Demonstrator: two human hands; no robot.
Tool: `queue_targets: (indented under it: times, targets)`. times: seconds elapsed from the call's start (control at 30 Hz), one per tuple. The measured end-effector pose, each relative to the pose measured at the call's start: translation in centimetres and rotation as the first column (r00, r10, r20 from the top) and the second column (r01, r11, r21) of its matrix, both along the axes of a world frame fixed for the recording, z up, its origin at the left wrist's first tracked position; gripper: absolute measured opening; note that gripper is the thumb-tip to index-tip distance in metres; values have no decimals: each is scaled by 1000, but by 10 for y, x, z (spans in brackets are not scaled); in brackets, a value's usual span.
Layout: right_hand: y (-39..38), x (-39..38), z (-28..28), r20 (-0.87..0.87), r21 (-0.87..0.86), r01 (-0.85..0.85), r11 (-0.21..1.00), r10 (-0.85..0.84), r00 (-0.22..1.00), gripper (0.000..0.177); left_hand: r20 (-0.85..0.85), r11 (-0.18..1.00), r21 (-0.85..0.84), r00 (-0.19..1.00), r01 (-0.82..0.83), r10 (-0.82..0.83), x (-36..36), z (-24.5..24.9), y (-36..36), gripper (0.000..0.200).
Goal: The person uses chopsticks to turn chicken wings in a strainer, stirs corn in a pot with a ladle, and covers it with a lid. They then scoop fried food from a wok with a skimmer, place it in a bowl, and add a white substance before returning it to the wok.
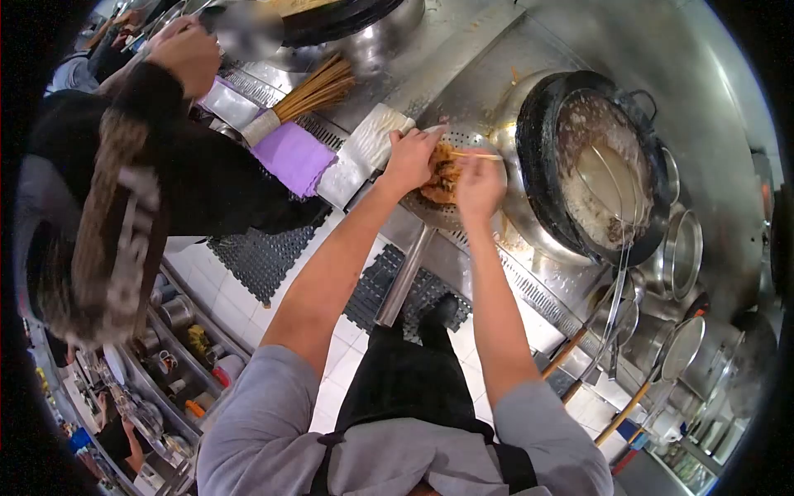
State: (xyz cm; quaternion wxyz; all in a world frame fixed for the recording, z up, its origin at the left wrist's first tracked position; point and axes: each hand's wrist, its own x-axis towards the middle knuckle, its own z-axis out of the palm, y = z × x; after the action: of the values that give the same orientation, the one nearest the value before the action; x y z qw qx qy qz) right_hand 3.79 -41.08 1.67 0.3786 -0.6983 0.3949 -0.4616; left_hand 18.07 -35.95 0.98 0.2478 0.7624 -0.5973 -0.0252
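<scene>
A perforated metal strainer (447, 217) with a long steel handle holds browned fried food (441, 183). My left hand (410, 159) is at the food's left side, its fingers bent against it; whether they grip it is hard to tell. My right hand (480, 187), slightly blurred, is closed around a thin wooden stick (488, 156) whose other end reaches the food. Just right of the strainer sits a large black wok (546, 178) of foamy liquid, with a wire skimmer (622, 194) resting in it.
A purple cloth (295, 157), a folded white cloth (372, 142) and a bamboo brush (314, 89) lie left of my hands. A co-worker in black stands at the left, near another wok (343, 23). Long-handled tools and strainers (685, 349) hang at the lower right.
</scene>
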Motion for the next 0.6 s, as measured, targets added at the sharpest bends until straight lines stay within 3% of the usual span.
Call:
queue_targets:
  times: [0.07, 0.13, 0.2, 0.33, 0.43, 0.47, 0.57, 0.6]
  targets:
    - [1, 12, -3, 24, 80, -62, 995, 61, 998, 18, 14, 1000, 7, 1000, -5, 5, 1, 6, -3, 56]
    - [-2, 2, 4, 1, 49, -69, 996, 69, 998, 17, 17, 999, 37, 1000, -5, 4, -3, 6, 0, 56]
    - [-6, -11, 22, 75, 64, -60, 996, 55, 996, 17, 18, 1000, 9, 1000, -9, 9, -3, 1, -4, 57]
    - [-1, -19, 80, 13, -15, -1, 1000, 1, 1000, 16, -27, 994, -75, 996, -82, 80, -7, 3, 4, 60]
    - [-7, 9, 18, -121, -103, -54, 993, 41, 992, 18, -20, 993, -83, 997, -80, 79, -7, -3, 5, 60]
    - [-4, 21, 9, -93, -46, -92, 995, 87, 992, 18, -19, 996, -62, 998, -61, 59, -10, -6, 8, 60]
    - [-9, 14, 14, -88, 10, -155, 988, 155, 984, 14, 28, 999, 21, 999, -41, 41, -12, -3, 8, 62]
    - [-14, 2, 18, -137, -72, -146, 987, 135, 981, 14, 10, 994, 99, 999, -50, 50, -13, 0, 9, 66]
